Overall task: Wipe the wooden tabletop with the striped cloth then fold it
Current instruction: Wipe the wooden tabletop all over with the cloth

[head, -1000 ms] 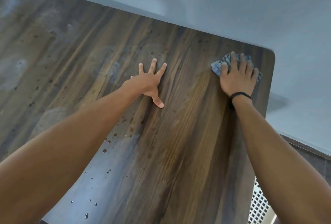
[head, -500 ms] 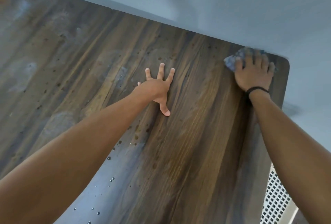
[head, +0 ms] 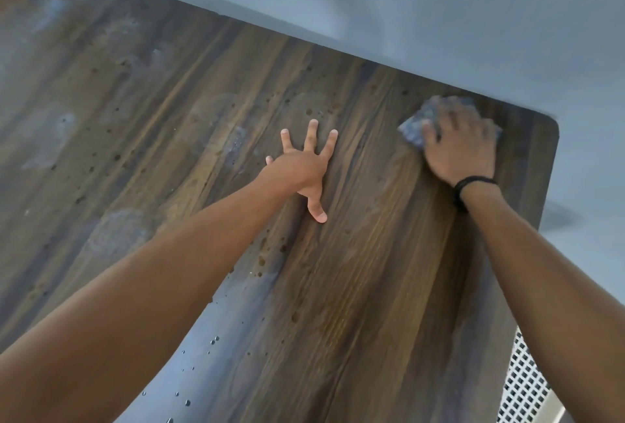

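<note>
Your left hand (head: 301, 169) flat, fingers spread, empty, on wooden surface (head: 355, 287). Your right hand (head: 463, 148), blurred, presses striped cloth (head: 414, 128) under flat fingers near far right corner.

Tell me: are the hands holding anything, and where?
The right hand presses flat on top of the striped cloth, covering most of it; no grip shows. The left hand rests spread on the tabletop.

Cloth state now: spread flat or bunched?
Bunched. The cloth is a compact wad under the right hand, barely wider than the hand; motion blur hides whether it is neatly folded.
</note>
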